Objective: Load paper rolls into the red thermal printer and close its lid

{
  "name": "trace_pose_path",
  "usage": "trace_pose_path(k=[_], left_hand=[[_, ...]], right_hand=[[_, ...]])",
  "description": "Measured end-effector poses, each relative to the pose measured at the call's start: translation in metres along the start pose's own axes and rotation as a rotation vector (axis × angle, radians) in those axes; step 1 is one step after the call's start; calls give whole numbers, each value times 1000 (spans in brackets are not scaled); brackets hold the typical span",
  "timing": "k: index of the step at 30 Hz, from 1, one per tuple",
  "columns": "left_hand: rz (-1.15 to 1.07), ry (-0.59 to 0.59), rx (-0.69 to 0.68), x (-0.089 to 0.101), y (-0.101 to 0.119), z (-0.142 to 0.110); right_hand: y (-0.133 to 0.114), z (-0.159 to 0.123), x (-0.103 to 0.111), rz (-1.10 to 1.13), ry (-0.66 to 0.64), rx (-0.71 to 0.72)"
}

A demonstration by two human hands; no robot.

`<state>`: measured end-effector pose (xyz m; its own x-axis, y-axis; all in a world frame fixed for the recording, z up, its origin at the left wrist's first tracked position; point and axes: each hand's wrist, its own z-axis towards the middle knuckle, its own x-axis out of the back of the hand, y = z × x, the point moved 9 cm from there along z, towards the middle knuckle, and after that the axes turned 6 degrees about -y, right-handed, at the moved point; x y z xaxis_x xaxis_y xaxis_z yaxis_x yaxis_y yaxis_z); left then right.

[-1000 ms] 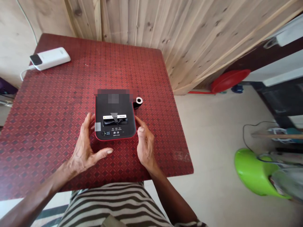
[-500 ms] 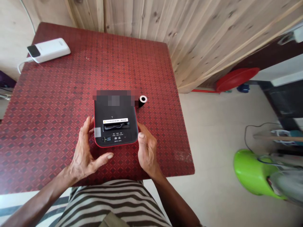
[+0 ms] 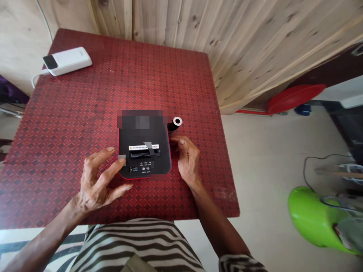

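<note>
A flat black device with a red rim and rounded corners lies on the red patterned table. On its top face are a narrow dark slot, a white warning label, small printed icons and a grey patch at the left edge. My left hand is open, with its index fingertip at that patch and the thumb stretched below the corner. My right hand is curled by the device's right edge, thumb against the bent fingers; whether anything is between them is hidden. A black cylinder with a white ring end sits at the upper right side.
A white power bank with a cable lies at the table's far left. Wood panelling stands behind the table. On the floor to the right are a green plastic stool or tub, a cable and a red basin-like object.
My left hand has spread, its index finger now at the device's left edge. My right hand has come off the side, moved up and curled. The whole view has shifted slightly.
</note>
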<state>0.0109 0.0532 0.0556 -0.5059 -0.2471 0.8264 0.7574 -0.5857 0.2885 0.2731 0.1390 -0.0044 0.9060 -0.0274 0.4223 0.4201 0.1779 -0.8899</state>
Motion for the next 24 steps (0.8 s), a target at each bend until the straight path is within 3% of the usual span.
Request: trace_pose_path(k=[9,14,24], left_hand=[[-123,87,43,2,-8,4],[-228,55,75,1,-13,9],[-186,67,5,0,-10,13]], right_hand=[[18,1,-2,36,23,-82],[18,1,0,54,25,-82],[12,0,0,55,29,-37]])
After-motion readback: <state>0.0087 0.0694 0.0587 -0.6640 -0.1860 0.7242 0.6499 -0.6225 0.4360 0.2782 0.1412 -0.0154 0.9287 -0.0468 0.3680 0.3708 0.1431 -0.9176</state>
